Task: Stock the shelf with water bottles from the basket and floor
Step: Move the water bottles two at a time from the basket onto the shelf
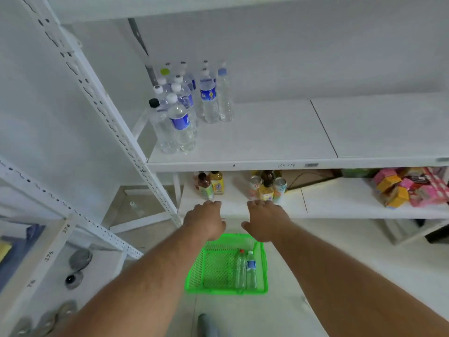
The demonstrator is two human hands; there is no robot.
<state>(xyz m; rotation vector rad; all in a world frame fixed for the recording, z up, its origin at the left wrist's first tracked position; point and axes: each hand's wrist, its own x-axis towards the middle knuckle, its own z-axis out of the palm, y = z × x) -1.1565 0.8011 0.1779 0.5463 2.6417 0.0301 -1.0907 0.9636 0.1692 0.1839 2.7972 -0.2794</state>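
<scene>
My right hand (266, 221) hangs nearer the two bottles (246, 269) lying lengthwise in the basket (209, 268) below (both grips spread, empty); left hand (206, 221) alongside.

Head camera looks steeply down, close at the shelf (243, 164); edges perhaps distorted.

Bright, even light – soft blur, edges bent wide
</scene>
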